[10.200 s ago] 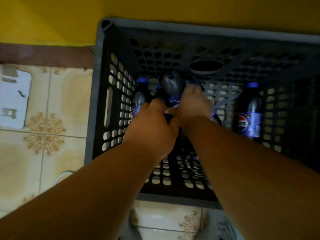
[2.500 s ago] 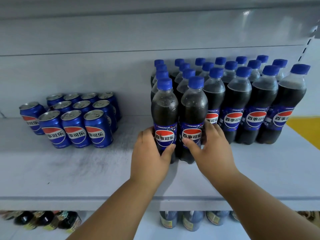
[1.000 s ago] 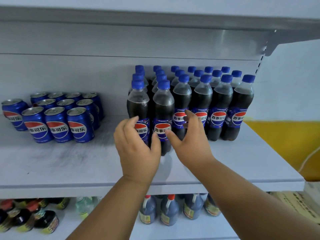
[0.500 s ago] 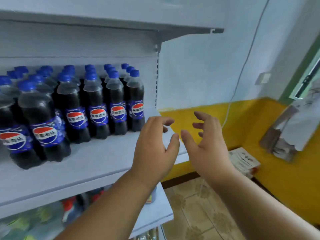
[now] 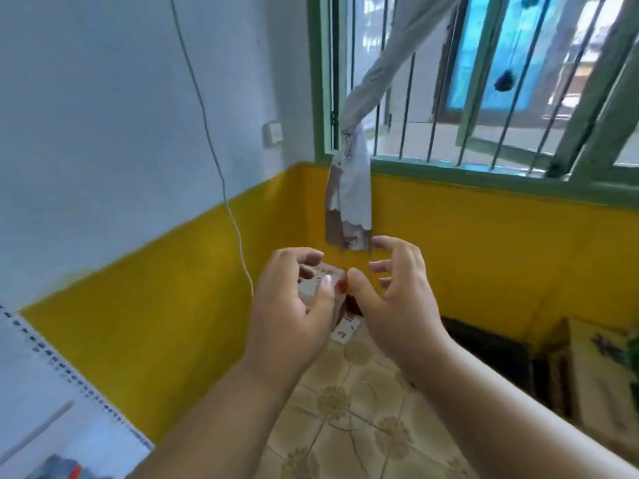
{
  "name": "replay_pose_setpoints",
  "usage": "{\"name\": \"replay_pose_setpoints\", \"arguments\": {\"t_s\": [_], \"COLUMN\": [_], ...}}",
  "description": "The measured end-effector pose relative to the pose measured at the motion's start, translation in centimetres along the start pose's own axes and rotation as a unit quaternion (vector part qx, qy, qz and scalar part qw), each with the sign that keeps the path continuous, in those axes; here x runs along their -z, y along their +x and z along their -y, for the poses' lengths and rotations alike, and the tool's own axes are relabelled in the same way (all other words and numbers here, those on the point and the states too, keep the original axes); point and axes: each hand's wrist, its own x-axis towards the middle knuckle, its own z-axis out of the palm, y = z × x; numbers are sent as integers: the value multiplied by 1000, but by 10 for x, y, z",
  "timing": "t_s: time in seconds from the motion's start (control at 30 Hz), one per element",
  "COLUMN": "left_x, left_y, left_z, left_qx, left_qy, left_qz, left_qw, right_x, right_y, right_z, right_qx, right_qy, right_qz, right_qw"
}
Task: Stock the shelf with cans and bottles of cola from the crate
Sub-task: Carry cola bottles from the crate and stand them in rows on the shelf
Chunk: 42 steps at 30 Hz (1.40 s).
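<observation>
No cola bottles or cans show in the head view. My left hand (image 5: pixel 290 305) and my right hand (image 5: pixel 397 299) hang in mid-air side by side, fingers curled and apart, with nothing in them. Low on the right, against the yellow wall, is a dark shape (image 5: pixel 494 347) that looks like the crate's edge; its inside is hidden. The white end panel of the shelf (image 5: pixel 52 392), with its perforated strip, fills the lower left corner.
A small printed cardboard box (image 5: pixel 340 331) lies on the tiled floor (image 5: pixel 345 409) in the room's corner, partly behind my left hand. A thin cable (image 5: pixel 221 174) hangs down the wall. A barred window (image 5: pixel 484 98) and a knotted curtain (image 5: pixel 352 188) are above.
My view has swung right, away from the stocked shelf toward the room's corner and window. Both hands have let go of the bottles, left the shelf and stayed empty.
</observation>
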Motion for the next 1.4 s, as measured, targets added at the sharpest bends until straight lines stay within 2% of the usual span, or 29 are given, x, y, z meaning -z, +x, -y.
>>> {"name": "replay_pose_setpoints", "arguments": {"t_s": [0.37, 0.57, 0.77, 0.97, 1.2, 1.4], "left_x": [-169, -258, -354, -462, -578, -646], "left_y": [97, 140, 153, 171, 208, 215], "left_z": [32, 26, 10, -9, -30, -12], "left_qx": [-51, -88, -103, -90, -35, 13], "left_qy": [-85, -164, -193, -184, -141, -105], "left_qz": [143, 216, 291, 325, 316, 330], "left_qw": [985, 958, 932, 923, 938, 938], "right_x": [42, 80, 123, 178, 243, 250], "right_y": [96, 136, 160, 210, 298, 342], "right_z": [-97, -142, -204, -293, -395, -477], "right_qx": [-101, -148, -187, -210, -210, -243], "right_qy": [-92, -139, -141, -132, -94, -40], "right_qz": [-116, -172, -202, -191, -143, -112], "right_qw": [984, 964, 951, 950, 963, 963]}}
